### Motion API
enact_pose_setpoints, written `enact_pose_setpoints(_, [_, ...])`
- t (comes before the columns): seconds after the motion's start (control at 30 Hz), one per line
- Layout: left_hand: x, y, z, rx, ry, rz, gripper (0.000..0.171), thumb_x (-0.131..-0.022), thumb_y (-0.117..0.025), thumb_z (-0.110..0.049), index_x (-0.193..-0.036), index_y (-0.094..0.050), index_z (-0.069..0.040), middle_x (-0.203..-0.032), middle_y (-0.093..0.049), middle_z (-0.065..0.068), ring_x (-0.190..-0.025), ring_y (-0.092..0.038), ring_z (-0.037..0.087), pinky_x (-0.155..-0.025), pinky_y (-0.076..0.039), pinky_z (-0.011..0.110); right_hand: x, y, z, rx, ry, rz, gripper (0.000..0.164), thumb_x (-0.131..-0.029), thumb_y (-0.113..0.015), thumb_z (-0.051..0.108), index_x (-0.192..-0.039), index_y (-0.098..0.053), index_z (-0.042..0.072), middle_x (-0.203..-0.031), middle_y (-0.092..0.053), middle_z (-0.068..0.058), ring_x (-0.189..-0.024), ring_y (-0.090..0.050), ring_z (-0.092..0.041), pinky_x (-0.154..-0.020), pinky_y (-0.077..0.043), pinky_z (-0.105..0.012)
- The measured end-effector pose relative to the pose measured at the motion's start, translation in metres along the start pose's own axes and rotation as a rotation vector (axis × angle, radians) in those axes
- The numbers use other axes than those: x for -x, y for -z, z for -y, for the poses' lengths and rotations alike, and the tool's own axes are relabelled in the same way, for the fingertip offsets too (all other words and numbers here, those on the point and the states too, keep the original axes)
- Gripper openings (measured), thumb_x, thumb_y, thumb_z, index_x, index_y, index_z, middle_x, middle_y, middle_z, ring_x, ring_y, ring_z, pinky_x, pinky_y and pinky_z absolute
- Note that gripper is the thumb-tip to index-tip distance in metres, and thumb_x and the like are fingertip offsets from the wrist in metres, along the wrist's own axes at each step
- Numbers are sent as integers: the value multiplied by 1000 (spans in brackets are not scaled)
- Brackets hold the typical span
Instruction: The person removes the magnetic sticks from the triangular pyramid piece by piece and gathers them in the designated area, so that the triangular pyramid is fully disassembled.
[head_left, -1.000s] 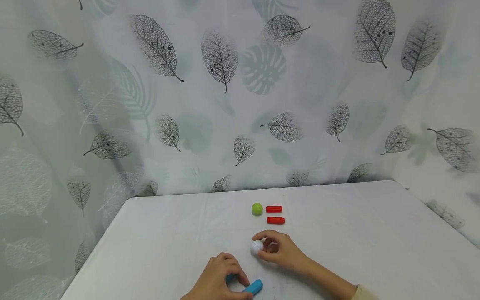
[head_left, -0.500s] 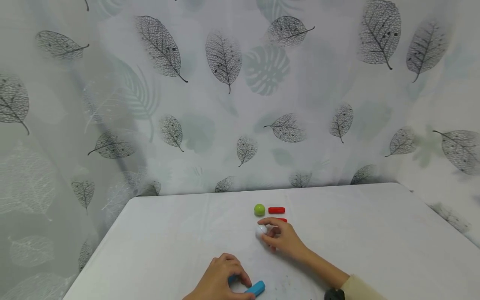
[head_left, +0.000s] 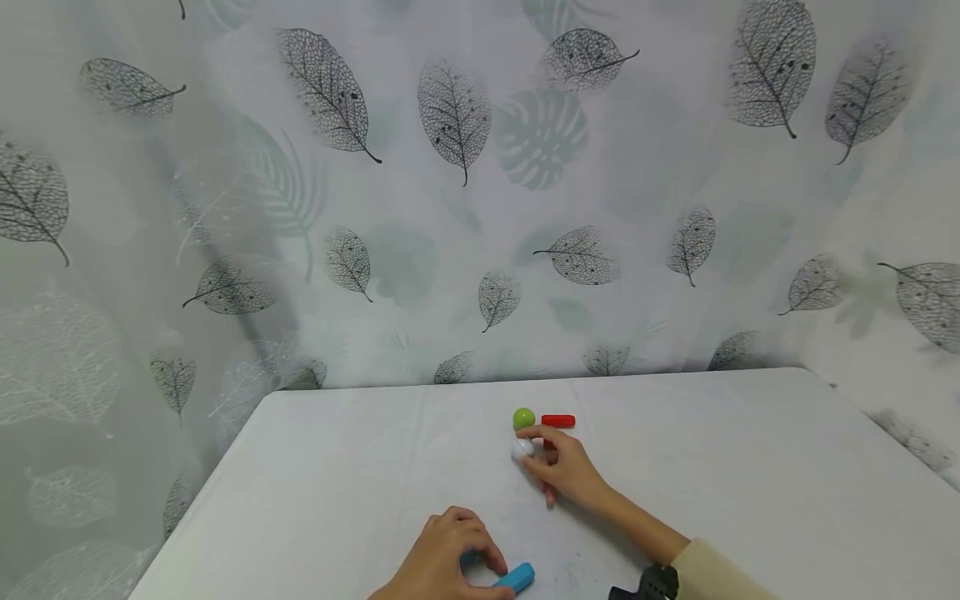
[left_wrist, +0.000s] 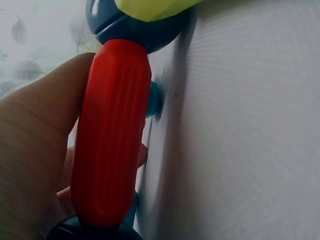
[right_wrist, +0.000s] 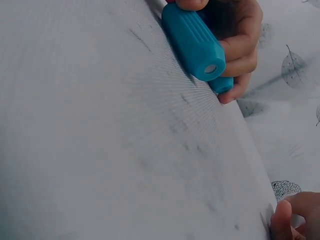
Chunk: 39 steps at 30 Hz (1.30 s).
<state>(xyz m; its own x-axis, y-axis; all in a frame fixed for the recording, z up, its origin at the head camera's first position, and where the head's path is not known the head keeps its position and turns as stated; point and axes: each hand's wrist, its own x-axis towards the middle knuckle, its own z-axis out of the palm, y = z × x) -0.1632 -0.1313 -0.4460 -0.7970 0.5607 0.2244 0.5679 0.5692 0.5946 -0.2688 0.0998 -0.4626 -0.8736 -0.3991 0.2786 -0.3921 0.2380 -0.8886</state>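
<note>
Head view: both hands low over white tabletop (head_left: 330, 475).
Right hand (head_left: 570, 471): fingers bent, thumb and index finger pinching white ball (head_left: 522, 450), gap about ball-wide.
White ball: just on near side of green ball (head_left: 524, 418); contact between them unclear. Might slip out, given smooth-looking sides and a fingertip-only pinch.
Green ball: could roll if bumped by white ball or index finger.
Far red rod (head_left: 558, 421): beside green ball; could get shoved by bent fingers.
Left hand (head_left: 453, 554): curled, gripping around blue rod (head_left: 517, 577).
Left wrist view: thumb alongside near red rod (left_wrist: 111, 135), dark balls (left_wrist: 145, 35) at both ends; could detach if squeezed or twisted unevenly.
</note>
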Motion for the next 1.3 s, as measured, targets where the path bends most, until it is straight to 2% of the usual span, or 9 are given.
enact_pose_setpoints(0.13, [0, 0, 0, -1, 0, -3, 21, -79, -77, -52, -82, -74, -31, -83, -55, -28, -99, -45, 1, -79, -37, 32, -1, -1, 0, 26, -11, 3, 39, -91, -67, 5, -128, -54, -1, -53, -50, -9, -36, -52, -11, -41, -47, -26])
enact_pose_setpoints(0.27, [0, 0, 0, 10, 2, -3, 21, -78, -77, -50, -83, -75, -30, -83, -55, -27, -100, -45, 1, -79, -37, 31, 0, -2, 5, 68, -18, -9, 38, -91, -65, 0, -127, -54, -4, -54, -50, -8, -36, -50, -12, -41, -46, -25])
enact_pose_setpoints(0.4, [-1, 0, 0, 15, 8, 2, 21, -78, -77, -50, -83, -75, -30, -83, -55, -27, -100, -46, 2, -79, -37, 31, 5, -2, 28, 76, -21, -15, 37, -89, -64, -6, -124, -54, -8, -55, -49, -12, -36, -49, -11, -42, -46, -24])
enact_pose_setpoints(0.5, [-1, 0, 0, 18, 17, 13, 21, -79, -77, -50, -83, -75, -30, -83, -55, -27, -100, -45, 2, -80, -37, 32, 6, -1, 25, 56, -12, -16, 37, -89, -65, -5, -125, -54, -6, -57, -49, -13, -36, -49, -10, -42, -45, -23])
enact_pose_setpoints(0.63, [-2, 2, -1, 20, 34, 32, 20, -78, -77, -50, -83, -74, -30, -83, -54, -27, -99, -45, 1, -81, -38, 34, 2, 0, 3, 24, 22, -20, 39, -88, -68, -2, -125, -56, -2, -100, -61, -23, -41, -49, -10, -43, -46, -23])
enact_pose_setpoints(0.73, [-2, 2, -1, 17, 44, 41, 20, -79, -77, -50, -82, -74, -31, -83, -54, -27, -99, -44, 1, -82, -38, 35, 3, 1, 3, -1, 71, -17, 39, -86, -69, -2, -123, -58, -3, -134, -46, -27, -46, -50, -9, -45, -46, -23])
enact_pose_setpoints(0.87, [-3, 3, -2, 3, 41, 46, 20, -79, -76, -51, -81, -74, -31, -81, -54, -27, -98, -45, 0, -81, -38, 35, 8, 2, 5, -9, 179, 5, 33, -87, -70, 1, -118, -61, -3, -127, -49, -26, -49, -53, -13, -41, -46, -23])
enact_pose_setpoints(1.07, [-3, 3, -2, -33, 33, 41, 24, -80, -74, -54, -73, -71, -31, -80, -54, -29, -97, -45, 0, -79, -38, 34, 21, 4, 11, -42, 297, 162, 22, -90, -68, 6, -112, -64, 1, -101, -62, -17, -56, -57, -16, -46, -48, -24])
enact_pose_setpoints(1.3, [-3, 1, -2, -48, 17, 30, 24, -80, -73, -55, -74, -72, -32, -79, -54, -29, -97, -44, 1, -78, -37, 32, 35, 5, 18, -116, 328, 454, 18, -92, -67, 8, -109, -65, 4, -103, -63, -12, -69, -57, -4, -56, -49, -20])
